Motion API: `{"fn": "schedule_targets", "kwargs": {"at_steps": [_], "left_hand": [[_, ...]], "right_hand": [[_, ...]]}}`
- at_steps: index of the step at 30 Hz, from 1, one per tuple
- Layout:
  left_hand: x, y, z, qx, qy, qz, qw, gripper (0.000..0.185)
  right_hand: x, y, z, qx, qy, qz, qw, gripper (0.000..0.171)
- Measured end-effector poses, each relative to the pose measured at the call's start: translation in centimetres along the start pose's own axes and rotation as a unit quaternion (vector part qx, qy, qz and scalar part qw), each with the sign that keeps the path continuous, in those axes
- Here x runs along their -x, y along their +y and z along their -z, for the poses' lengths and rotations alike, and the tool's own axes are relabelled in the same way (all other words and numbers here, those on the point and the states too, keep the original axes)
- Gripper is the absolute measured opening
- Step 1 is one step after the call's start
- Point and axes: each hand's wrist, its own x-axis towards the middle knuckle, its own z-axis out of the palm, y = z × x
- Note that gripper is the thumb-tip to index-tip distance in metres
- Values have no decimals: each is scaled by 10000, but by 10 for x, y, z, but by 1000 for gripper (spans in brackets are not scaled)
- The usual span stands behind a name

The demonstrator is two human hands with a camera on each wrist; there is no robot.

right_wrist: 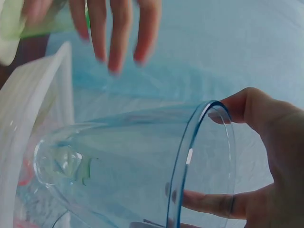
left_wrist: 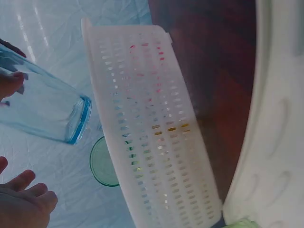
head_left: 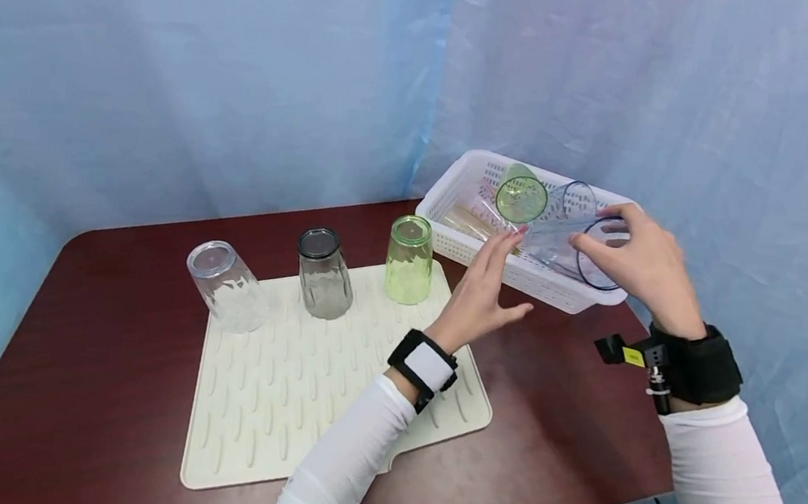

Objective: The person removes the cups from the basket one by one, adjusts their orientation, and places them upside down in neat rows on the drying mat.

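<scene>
My right hand [head_left: 643, 261] grips a clear blue-tinted cup [head_left: 574, 248] near its rim and holds it on its side above the white perforated basket [head_left: 449, 244]. The right wrist view shows the thumb and fingers around the cup [right_wrist: 142, 161] at its rim. My left hand [head_left: 485, 285] reaches toward the cup's base with straight fingers and holds nothing; its fingertips [right_wrist: 111, 33] show beyond the cup. In the left wrist view the cup [left_wrist: 45, 111] hangs beside the basket [left_wrist: 156, 137]. A green cup [head_left: 521, 194] and another clear cup [head_left: 572, 197] lie in the basket.
A cream ribbed drying mat [head_left: 302, 373] lies on the dark red table [head_left: 562, 433]. Three cups stand upside down along its far edge: a clear one [head_left: 226, 287], a grey one [head_left: 324, 274] and a green one [head_left: 409, 259]. Blue cloth hangs behind.
</scene>
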Motion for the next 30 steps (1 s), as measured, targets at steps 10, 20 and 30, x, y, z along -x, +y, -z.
{"fn": "schedule_targets", "kwargs": {"at_steps": [10,20,30], "left_hand": [[-13,-7,3,-96,-9,37,9999,102],[-1,-10,9,-45,-209,-132,9997,92],[26,-13,28,-361,-169,-191,9990,89]], "right_hand": [[13,-31,-28,124,-363,391,9985,66],[17,-38,-41,66,-483,680,9965,63],[31,-34,-64,-430,-489,1535,9860,72]]}}
